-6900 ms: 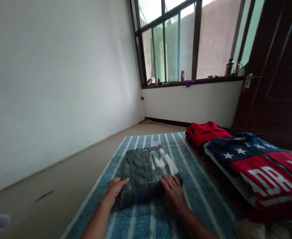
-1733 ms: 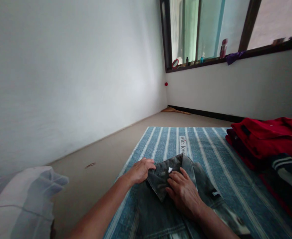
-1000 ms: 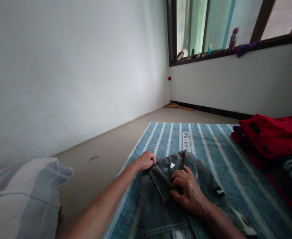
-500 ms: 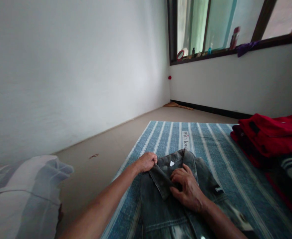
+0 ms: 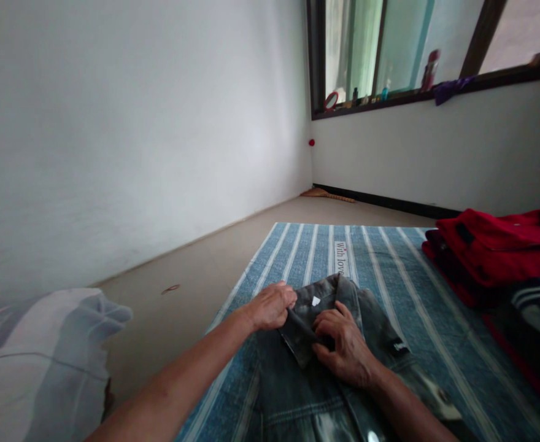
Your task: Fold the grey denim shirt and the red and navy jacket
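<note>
White wall (image 5: pixel 136 135): we are seeing it filling the left side. Floor (image 5: pixel 210 261), beige: running between the wall and the bedding. Dark-framed window (image 5: pixel 399 37): showing at the upper right, its sill carrying small goods. Blue striped cloth (image 5: pixel 440 319): spreading flat under the clothes and bearing the printed words "With love". Clothes pile (image 5: pixel 495 245), red uppermost: lying folded on the cloth, at right. Pale grey and white fabric bundle (image 5: pixel 44 362): sitting at lower left, apart from the clothes.

Dark grey jacket (image 5: pixel 307 402), one: we are finding it at the near middle of the cloth, collar pointing away, lower end running out of view. Left hand (image 5: pixel 272 305): its grip is pinching the collar's left corner. Right hand (image 5: pixel 346 353): bending its fingers over the collar; whether its grip is pinching fabric, we are not managing to tell. Purple rag (image 5: pixel 449 91): hanging over the sill. Pink bottle (image 5: pixel 431 70): standing beside it. Red-rimmed mirror (image 5: pixel 331 100): leaning at the sill's left end. White tag (image 5: pixel 315 301): showing inside the collar.
</note>
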A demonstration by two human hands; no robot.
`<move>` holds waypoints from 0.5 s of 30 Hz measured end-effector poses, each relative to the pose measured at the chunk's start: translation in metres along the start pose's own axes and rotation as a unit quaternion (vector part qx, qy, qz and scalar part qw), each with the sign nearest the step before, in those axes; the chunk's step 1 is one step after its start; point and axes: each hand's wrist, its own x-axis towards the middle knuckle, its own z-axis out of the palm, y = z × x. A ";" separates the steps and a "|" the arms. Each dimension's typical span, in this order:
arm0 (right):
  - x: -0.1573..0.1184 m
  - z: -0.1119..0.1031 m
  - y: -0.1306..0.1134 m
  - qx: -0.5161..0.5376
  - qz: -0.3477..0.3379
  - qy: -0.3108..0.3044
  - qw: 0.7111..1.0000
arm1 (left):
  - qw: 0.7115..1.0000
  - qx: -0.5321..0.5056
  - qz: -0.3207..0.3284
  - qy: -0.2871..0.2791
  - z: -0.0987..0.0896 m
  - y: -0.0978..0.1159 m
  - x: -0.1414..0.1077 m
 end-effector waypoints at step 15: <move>0.000 0.004 0.004 -0.024 -0.005 0.018 1.000 | 0.997 -0.001 -0.067 0.043 0.024 -0.003 0.005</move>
